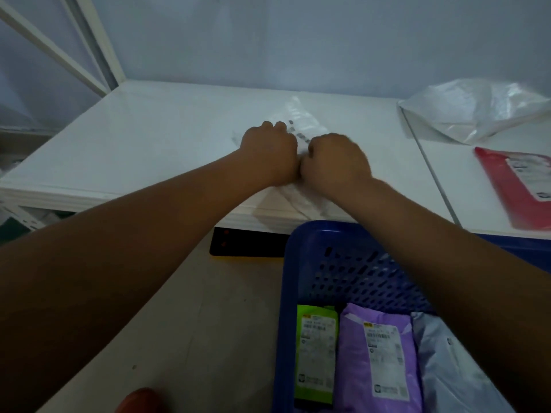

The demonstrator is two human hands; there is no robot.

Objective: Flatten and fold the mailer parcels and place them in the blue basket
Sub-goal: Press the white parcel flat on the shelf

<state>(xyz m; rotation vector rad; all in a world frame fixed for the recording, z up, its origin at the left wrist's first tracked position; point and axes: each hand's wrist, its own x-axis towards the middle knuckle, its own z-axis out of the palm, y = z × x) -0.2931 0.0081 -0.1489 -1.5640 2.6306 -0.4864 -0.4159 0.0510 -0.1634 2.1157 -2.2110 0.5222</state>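
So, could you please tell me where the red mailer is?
In the head view, the red mailer lies at the far right on the white table, in front of the crumpled white bag.

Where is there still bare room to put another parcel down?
Bare: the white table left of the left hand, toward the white frame, and the far end of the blue basket. Crowded: its near end, with the green parcel, purple parcel and grey parcel, and the table's middle, where the left hand and right hand hold the white mailer.

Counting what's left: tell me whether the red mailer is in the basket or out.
Out. The red mailer lies on the white table, outside the blue basket.
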